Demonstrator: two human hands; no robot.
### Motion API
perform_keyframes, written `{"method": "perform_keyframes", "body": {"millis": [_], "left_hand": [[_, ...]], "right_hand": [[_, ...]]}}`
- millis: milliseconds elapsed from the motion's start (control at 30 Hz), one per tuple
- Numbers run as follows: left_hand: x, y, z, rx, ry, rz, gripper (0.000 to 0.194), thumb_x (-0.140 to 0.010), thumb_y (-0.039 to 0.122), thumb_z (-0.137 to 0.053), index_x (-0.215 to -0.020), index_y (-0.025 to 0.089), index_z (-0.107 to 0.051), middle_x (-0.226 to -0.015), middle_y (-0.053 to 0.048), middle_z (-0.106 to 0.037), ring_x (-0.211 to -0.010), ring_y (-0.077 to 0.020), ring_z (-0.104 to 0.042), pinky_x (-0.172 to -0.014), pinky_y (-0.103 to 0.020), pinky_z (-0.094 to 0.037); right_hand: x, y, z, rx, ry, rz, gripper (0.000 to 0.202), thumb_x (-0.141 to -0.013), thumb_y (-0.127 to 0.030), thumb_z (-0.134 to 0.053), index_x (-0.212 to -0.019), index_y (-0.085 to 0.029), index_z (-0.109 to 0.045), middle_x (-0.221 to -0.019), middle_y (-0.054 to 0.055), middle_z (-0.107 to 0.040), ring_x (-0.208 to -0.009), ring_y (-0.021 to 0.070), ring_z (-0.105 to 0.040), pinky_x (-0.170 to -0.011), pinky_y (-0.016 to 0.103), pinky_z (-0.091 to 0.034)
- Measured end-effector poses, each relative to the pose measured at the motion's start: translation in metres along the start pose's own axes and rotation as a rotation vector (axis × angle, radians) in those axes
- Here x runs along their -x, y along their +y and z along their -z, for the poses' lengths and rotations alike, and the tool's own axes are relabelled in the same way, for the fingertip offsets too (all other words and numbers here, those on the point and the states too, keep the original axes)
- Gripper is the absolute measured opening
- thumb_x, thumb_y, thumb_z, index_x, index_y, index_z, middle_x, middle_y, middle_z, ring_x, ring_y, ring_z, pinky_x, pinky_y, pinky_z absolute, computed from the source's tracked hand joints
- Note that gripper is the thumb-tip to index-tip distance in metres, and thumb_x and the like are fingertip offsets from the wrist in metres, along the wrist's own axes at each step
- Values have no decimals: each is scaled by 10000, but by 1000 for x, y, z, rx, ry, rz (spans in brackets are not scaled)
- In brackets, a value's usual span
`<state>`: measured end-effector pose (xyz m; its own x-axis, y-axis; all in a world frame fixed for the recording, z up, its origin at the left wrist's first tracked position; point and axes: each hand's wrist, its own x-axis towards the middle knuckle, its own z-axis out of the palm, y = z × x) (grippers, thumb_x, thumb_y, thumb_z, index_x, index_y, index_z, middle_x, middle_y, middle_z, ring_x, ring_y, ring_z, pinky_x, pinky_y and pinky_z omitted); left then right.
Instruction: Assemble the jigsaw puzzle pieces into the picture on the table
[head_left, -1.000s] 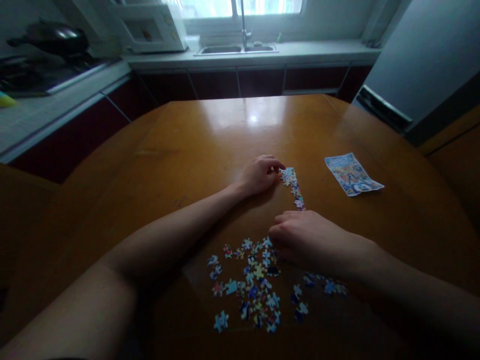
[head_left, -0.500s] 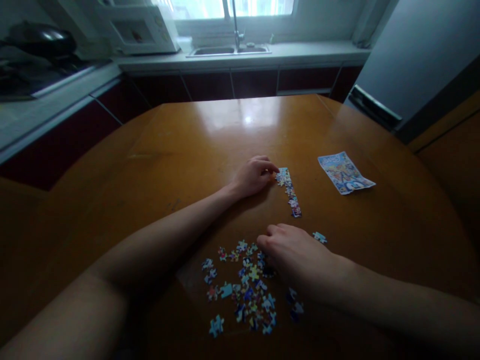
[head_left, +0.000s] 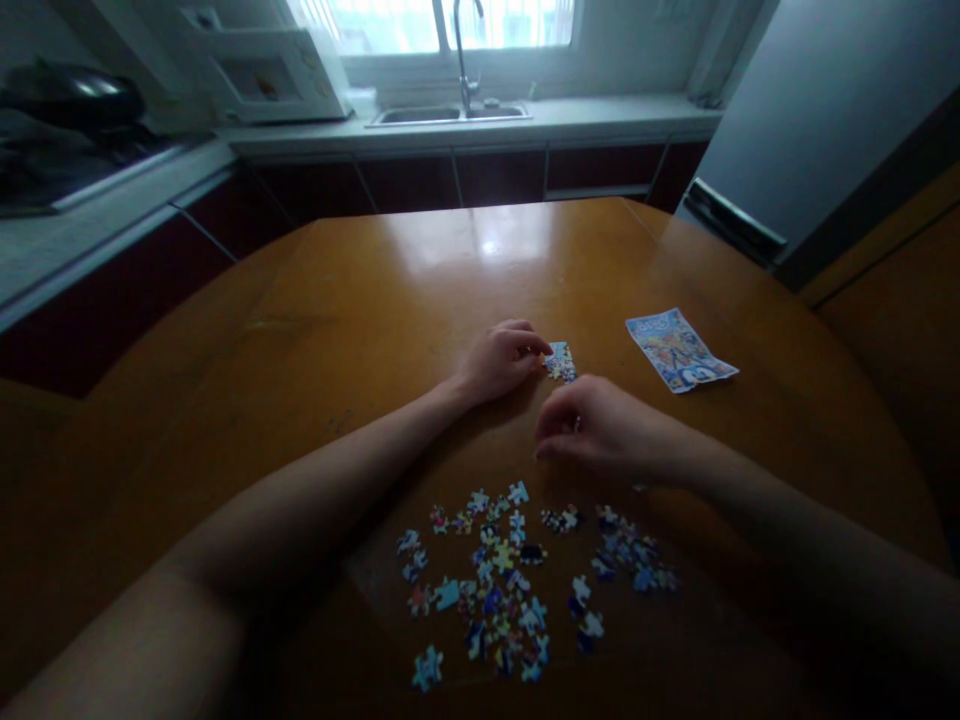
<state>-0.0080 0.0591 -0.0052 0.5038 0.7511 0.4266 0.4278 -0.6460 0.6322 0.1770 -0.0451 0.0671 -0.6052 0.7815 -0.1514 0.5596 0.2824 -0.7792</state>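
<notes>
My left hand rests on the table with its fingers loosely bent and apart. Its fingertips touch the left edge of a joined strip of jigsaw puzzle. Just nearer to me, my right hand hovers with thumb and fingers pinched together; whether a piece sits between them is hidden. It covers the lower part of the strip. Below both hands spreads a pile of loose puzzle pieces, and a second, dimmer cluster of pieces lies under my right forearm.
A creased picture sheet lies to the right on the wooden table. A single light-blue piece sits at the near edge of the pile. Beyond are a counter with a sink, a microwave and a fridge.
My right hand has moved away from the loose pieces, forward to the joined strip, uncovering pieces on the right. My left hand stays at the strip. The view has shifted slightly.
</notes>
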Motion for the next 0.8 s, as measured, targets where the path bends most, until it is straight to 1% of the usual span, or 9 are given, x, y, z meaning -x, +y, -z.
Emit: {"method": "perform_keyframes", "body": {"millis": [33, 67, 133, 167, 233, 333, 533, 667, 800], "left_hand": [[0, 0, 0, 2, 1, -14, 244, -844, 95, -594, -915, 195, -805, -864, -44, -695, -776, -138, -589, -727, -285, -486], [0, 1, 1, 2, 5, -29, 227, -855, 108, -605, -930, 195, -801, -860, -42, -695, -780, -139, -591, -731, -286, -486], [0, 3, 2, -5, 15, -63, 175, -890, 159, -633, -948, 193, -795, -845, -40, -695, -788, -143, -597, -738, -290, -485], [0, 4, 2, -11, 18, -81, 152, -909, 196, -647, -957, 193, -792, -840, -40, -696, -794, -146, -601, -742, -294, -484], [1, 5, 3, -26, 19, -109, 139, -936, 265, -673, -977, 198, -787, -842, -40, -701, -808, -151, -611, -758, -302, -484], [1, 5, 3, -41, 28, -140, 138, -936, 307, -708, -999, 211, -784, -862, -40, -714, -831, -155, -625, -783, -311, -490], [1, 2, 3, -35, 52, -136, 151, -950, 324, -697, -916, 213, -793, -838, -46, -709, -801, -153, -618, -734, -302, -483], [0, 2, 4, -33, -2, -134, 139, -927, 303, -714, -861, 202, -783, -791, -37, -685, -762, -150, -584, -714, -301, -462], [1, 5, 5, -53, -84, -103, 154, -931, 315, -701, -855, 209, -784, -766, -35, -652, -757, -156, -557, -704, -304, -444]], "right_hand": [[-9, 13, 9, -87, 86, 21, 64, -812, -201, -750, -755, -193, -776, -717, 35, -734, -654, 158, -617, -622, 314, -470], [-17, 26, 16, -162, 214, 45, 76, -818, -237, -754, -763, -192, -779, -735, 41, -748, -678, 168, -635, -640, 321, -486], [-31, 54, 26, -275, 467, 43, 95, -824, -277, -752, -814, -191, -791, -819, 65, -786, -736, 187, -676, -700, 342, -525], [-35, 65, 29, -295, 537, 34, 104, -810, -286, -770, -841, -190, -796, -852, 74, -796, -755, 194, -689, -725, 352, -539], [-39, 82, 31, -304, 605, 38, 130, -789, -300, -792, -855, -188, -801, -858, 81, -801, -749, 200, -697, -735, 365, -552], [-40, 91, 30, -277, 624, 59, 134, -790, -305, -787, -855, -189, -808, -826, 74, -800, -726, 199, -697, -720, 363, -556], [-41, 95, 29, -217, 548, 117, 130, -817, -287, -761, -888, -199, -826, -856, 64, -814, -765, 203, -716, -748, 363, -554], [-40, 97, 27, -161, 521, 167, 126, -830, -271, -741, -890, -203, -828, -851, 58, -813, -770, 204, -721, -743, 363, -553], [-37, 92, 25, -110, 521, 180, 117, -833, -249, -723, -868, -198, -822, -840, 59, -811, -754, 198, -715, -722, 355, -553]]}}
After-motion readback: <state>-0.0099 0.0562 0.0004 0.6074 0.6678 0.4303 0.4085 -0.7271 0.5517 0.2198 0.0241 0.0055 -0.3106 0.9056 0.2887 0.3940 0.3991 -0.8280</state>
